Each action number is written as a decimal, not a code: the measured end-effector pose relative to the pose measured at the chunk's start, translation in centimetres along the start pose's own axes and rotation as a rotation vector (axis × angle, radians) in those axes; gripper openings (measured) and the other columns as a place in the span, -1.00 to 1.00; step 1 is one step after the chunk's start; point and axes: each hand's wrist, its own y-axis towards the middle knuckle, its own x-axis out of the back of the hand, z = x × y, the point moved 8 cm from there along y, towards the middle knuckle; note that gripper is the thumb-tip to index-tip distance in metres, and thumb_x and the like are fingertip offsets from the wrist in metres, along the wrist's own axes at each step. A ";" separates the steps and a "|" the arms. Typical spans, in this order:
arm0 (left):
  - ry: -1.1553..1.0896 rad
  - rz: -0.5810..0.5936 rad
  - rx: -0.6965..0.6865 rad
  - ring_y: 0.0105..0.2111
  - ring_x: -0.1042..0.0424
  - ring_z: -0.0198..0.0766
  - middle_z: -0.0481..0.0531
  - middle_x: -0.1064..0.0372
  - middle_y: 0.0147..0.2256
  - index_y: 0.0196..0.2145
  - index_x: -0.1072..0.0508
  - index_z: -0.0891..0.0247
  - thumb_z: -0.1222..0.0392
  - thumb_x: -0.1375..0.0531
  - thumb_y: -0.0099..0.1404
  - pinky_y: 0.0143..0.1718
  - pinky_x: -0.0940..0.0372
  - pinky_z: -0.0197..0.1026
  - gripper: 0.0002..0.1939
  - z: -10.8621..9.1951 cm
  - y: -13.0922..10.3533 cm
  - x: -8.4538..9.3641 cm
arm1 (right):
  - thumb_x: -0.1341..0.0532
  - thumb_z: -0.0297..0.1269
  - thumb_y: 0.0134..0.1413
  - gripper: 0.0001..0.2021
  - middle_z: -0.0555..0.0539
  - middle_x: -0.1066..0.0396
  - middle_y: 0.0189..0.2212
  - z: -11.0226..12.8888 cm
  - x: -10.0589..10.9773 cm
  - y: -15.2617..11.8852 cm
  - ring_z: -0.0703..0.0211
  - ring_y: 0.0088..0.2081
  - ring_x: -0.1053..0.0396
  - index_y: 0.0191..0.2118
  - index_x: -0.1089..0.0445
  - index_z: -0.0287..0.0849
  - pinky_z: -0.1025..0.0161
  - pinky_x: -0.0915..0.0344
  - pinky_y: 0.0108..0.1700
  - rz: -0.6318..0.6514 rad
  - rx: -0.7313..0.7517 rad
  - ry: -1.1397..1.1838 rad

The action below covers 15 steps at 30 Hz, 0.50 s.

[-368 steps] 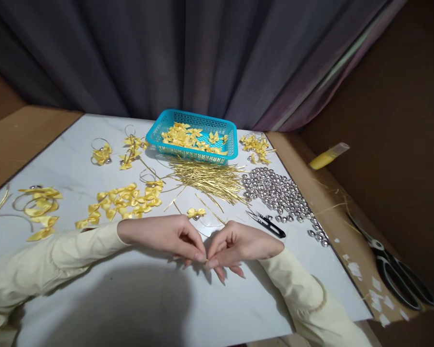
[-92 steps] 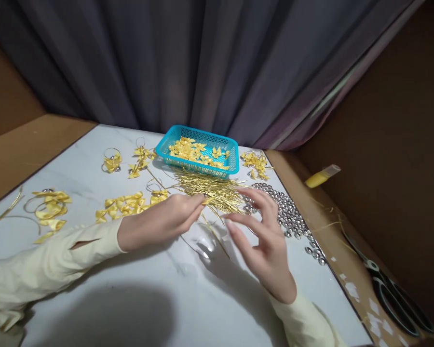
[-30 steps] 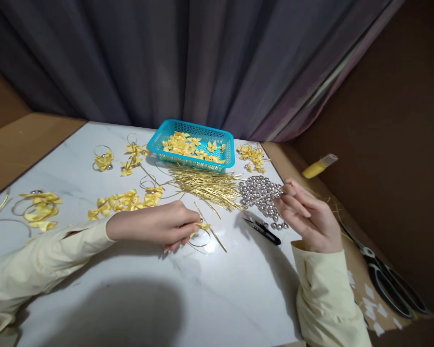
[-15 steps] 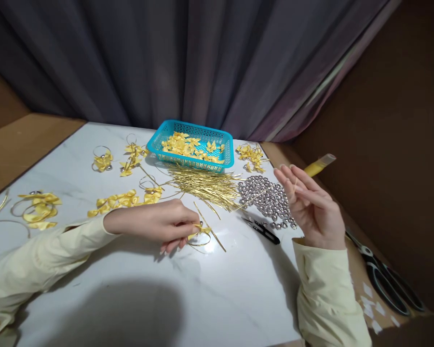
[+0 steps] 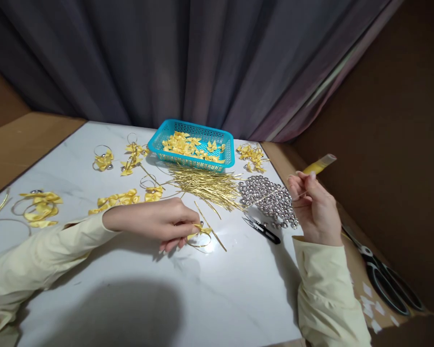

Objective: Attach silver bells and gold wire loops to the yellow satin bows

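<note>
My left hand (image 5: 175, 224) is closed, pinching a yellow ribbon bow (image 5: 202, 231) with a silver bead and a thin gold wire loop just above the table. A straight gold tie (image 5: 213, 229) lies beside the bow. Off to the right, raised over the table's edge, my right hand (image 5: 316, 207) has its thumb and fingertips pressed together on a thin pale thread (image 5: 267, 195), which crosses the fingers and stretches left. Directly behind those fingertips shows a yellow tube with a clear end (image 5: 321, 165); contact between them cannot be made out.
A blue basket (image 5: 159, 144) holds yellow ribbon bows. In front lie gold ties (image 5: 206, 188), a heap of silver beads (image 5: 264, 193) and black thread snips (image 5: 262, 230). Finished-looking bow pieces (image 5: 43, 209) lie left; large scissors (image 5: 383, 277) rest on the right ledge. A curtain (image 5: 173, 58) hangs behind.
My right hand has turned and shifted slightly right, its stretched fingers now curled into a pinch by the thread. The left hand and the bow have stayed in place.
</note>
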 end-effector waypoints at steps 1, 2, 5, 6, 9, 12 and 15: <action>0.001 0.006 -0.001 -0.68 -0.37 -0.40 -0.14 -0.27 -0.71 -0.49 -0.27 0.27 0.26 0.06 0.39 -0.58 -0.25 -0.41 -0.71 0.0 0.0 0.0 | -0.31 -0.27 0.01 -0.88 0.00 -0.42 -0.51 -0.2 0.0 0.1 0.42 -0.51 -0.39 -0.41 -0.49 -0.23 0.56 -0.40 -0.44 0.013 -0.023 0.013; 0.002 0.013 -0.002 -0.68 -0.37 -0.40 -0.14 -0.27 -0.71 -0.49 -0.27 0.27 0.26 0.07 0.39 -0.58 -0.25 -0.41 -0.71 -0.1 0.0 -0.1 | -0.32 -0.24 -0.01 -0.85 0.04 -0.38 -0.57 -0.3 0.1 0.2 0.45 -0.57 -0.33 -0.42 -0.48 -0.23 0.57 -0.36 -0.49 0.019 -0.041 0.030; 0.014 0.026 -0.010 -0.67 -0.37 -0.39 -0.13 -0.27 -0.71 -0.49 -0.27 0.27 0.26 0.07 0.39 -0.56 -0.26 -0.40 -0.70 -0.1 -0.1 -0.2 | -0.36 -0.21 -0.08 -0.84 0.10 -0.34 -0.58 -0.4 0.9 0.7 0.47 -0.58 -0.28 -0.46 -0.45 -0.19 0.54 -0.34 -0.52 -0.004 -0.069 0.074; 0.018 0.029 -0.012 -0.66 -0.37 -0.39 -0.13 -0.27 -0.70 -0.48 -0.27 0.27 0.25 0.07 0.40 -0.55 -0.27 -0.40 -0.70 -0.1 -0.1 -0.2 | -0.37 -0.21 -0.08 -0.84 0.09 -0.37 -0.55 -0.4 1.2 0.9 0.45 -0.54 -0.32 -0.48 -0.44 -0.17 0.52 -0.37 -0.48 -0.024 -0.072 0.079; 0.026 0.041 -0.007 -0.66 -0.38 -0.40 -0.13 -0.28 -0.70 -0.48 -0.26 0.26 0.25 0.08 0.40 -0.54 -0.27 -0.40 -0.69 0.1 -0.2 -0.2 | -0.31 -0.24 0.01 -0.86 0.04 -0.44 -0.45 -0.6 2.5 1.6 0.38 -0.40 -0.42 -0.48 -0.43 -0.15 0.47 -0.44 -0.34 -0.090 -0.105 0.095; 0.041 0.048 -0.009 -0.65 -0.38 -0.41 -0.14 -0.28 -0.70 -0.49 -0.26 0.26 0.26 0.08 0.40 -0.51 -0.28 -0.40 -0.69 0.0 -0.3 -0.3 | -0.27 -0.29 0.07 -0.91 0.02 -0.47 -0.44 -0.8 3.8 2.2 0.34 -0.40 -0.44 -0.44 -0.44 -0.12 0.44 -0.46 -0.35 -0.140 -0.134 0.111; 0.047 0.050 -0.007 -0.66 -0.37 -0.41 -0.15 -0.28 -0.71 -0.50 -0.25 0.26 0.27 0.07 0.39 -0.49 -0.28 -0.39 -0.70 -0.1 -0.3 -0.4 | -0.29 -0.30 0.05 -0.95 0.05 -0.43 -0.53 -0.4 4.1 2.5 0.37 -0.50 -0.38 -0.41 -0.45 -0.08 0.48 -0.42 -0.44 -0.100 -0.128 0.121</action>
